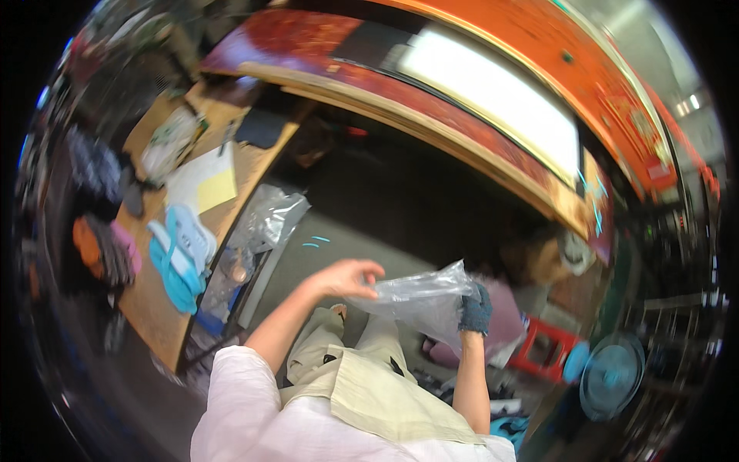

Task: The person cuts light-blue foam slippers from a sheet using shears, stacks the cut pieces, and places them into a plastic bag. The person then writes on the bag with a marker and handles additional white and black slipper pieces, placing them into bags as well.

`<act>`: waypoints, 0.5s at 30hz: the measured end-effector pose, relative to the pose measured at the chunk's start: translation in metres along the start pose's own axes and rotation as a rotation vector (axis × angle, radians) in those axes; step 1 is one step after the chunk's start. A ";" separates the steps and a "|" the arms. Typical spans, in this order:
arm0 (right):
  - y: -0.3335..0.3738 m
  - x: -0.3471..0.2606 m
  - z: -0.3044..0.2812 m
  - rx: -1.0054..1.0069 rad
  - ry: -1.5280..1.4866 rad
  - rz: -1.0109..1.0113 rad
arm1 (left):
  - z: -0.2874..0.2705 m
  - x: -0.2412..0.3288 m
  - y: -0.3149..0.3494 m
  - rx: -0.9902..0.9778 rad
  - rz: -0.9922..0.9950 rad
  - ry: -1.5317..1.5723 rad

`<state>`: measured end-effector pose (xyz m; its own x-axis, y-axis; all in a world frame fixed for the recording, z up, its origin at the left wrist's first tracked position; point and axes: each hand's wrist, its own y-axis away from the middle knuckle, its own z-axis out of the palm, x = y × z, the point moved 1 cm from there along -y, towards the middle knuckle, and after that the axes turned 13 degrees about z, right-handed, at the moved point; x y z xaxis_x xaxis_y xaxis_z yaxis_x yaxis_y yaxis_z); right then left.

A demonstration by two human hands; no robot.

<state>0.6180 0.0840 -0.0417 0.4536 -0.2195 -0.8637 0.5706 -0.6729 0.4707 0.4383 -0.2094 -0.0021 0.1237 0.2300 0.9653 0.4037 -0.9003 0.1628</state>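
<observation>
While a thin, clear plastic bag (419, 299) stretches between the person's two hands, in front of the lap, a small pink label (658, 169) sits on the long orange panel (616, 108) at the upper right, its marks too small to read. On the light brown wooden table (158, 323) at the left lie a flat white sheet of paper (183, 185) and a square yellow sheet (217, 190), too blurry to read. The bare left hand (348, 279) reaches across from a bent elbow, its fingers curled at the bag's left end; whether they pinch it, one cannot tell. The right hand in a dark blue knitted glove (475, 308) tops an upright forearm, its fingers closed around the bag's right end.
</observation>
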 end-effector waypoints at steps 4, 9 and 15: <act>-0.056 -0.025 0.066 -0.200 0.325 -0.086 | 0.015 -0.022 0.011 -0.081 -0.281 -0.413; -0.124 -0.051 0.166 -0.502 0.652 -0.160 | 0.002 -0.028 0.049 0.335 -0.462 -0.403; -0.160 -0.073 0.287 -0.703 0.713 -0.090 | 0.020 -0.038 0.124 0.779 -0.459 -0.053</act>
<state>0.2976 0.0050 -0.1057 0.5616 0.4411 -0.7000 0.7932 -0.0462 0.6073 0.5020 -0.3225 -0.0229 -0.1672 0.5389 0.8256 0.9204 -0.2149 0.3266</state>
